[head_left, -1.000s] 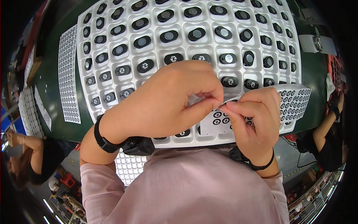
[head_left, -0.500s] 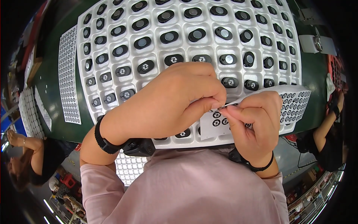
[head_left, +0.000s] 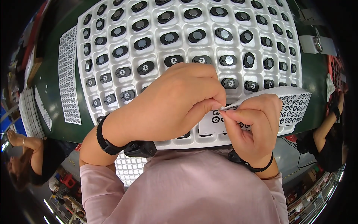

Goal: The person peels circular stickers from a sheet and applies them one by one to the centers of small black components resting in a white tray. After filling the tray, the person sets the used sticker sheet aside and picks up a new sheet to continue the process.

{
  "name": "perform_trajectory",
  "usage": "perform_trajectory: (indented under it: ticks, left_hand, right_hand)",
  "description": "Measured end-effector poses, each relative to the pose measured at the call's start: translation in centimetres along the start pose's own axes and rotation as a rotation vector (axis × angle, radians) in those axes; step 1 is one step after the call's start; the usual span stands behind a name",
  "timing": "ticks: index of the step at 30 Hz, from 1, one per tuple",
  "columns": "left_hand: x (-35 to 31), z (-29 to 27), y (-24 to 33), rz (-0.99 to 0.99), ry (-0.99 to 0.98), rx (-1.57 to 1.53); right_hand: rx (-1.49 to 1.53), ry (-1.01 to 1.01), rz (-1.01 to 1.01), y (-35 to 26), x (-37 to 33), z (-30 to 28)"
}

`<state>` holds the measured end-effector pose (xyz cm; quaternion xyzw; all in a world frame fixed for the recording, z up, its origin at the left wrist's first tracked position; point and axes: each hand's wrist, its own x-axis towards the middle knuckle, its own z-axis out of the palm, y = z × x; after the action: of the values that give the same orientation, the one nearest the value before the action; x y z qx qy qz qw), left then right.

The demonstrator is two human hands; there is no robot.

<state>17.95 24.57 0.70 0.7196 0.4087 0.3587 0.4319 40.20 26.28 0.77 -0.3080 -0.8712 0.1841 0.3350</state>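
Note:
A white sheet of round black-and-white stickers [head_left: 294,108] is bent over the near right of a white moulded tray [head_left: 220,140]. My right hand [head_left: 257,125] pinches the sheet's folded edge between thumb and forefinger. Against that same edge, my left hand [head_left: 182,100] has thumb and forefinger pressed together; what lies between them is too small to make out. The tray's pockets hold small black oval devices [head_left: 169,37] with round silvery discs. Nearer rows include devices bearing a round sticker, such as the one [head_left: 230,83] just beyond my fingertips. My forearms hide several pockets.
Another sticker sheet [head_left: 69,74] lies left of the tray on the green table [head_left: 50,80]. A stack of white trays [head_left: 30,112] stands farther left. At the right are a metal-clipped white object [head_left: 317,43] and another person's arm [head_left: 328,119]. A person sits at left.
My right hand has shifted slightly, and the sheet's folded edge has tilted up a little at the pinch. My left hand stays at nearly the same spot.

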Motion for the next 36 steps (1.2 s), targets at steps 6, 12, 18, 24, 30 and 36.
perform_trajectory:
  ticks: [6, 12, 18, 24, 30, 36]
  left_hand:
    - [0.0, -0.2, 0.1, -0.027, 0.012, 0.090]
    - [0.4, -0.5, 0.1, 0.024, 0.116, 0.431]
    - [-0.2, -2.7, 0.8, -0.061, 0.216, 0.450]
    - [1.3, -3.2, 2.3, -0.147, 0.170, 0.525]
    - [4.1, -1.5, 1.4, -0.191, 0.081, 0.608]
    - [4.4, 0.1, -0.5, -0.211, 0.125, 0.564]
  right_hand:
    - [-0.018, -0.071, 0.015, 0.1, 0.3, -0.2]
    - [0.028, -0.271, 0.085, 1.2, 3.7, -3.4]
    - [-0.037, -0.305, 0.068, 4.2, 6.9, -3.5]
    - [0.127, -0.432, 0.287, 5.6, 7.8, -2.3]
    - [0.237, -0.411, 0.289, 6.8, 7.6, -1.4]
    - [0.141, -0.361, 0.199, 7.7, 6.7, -0.4]
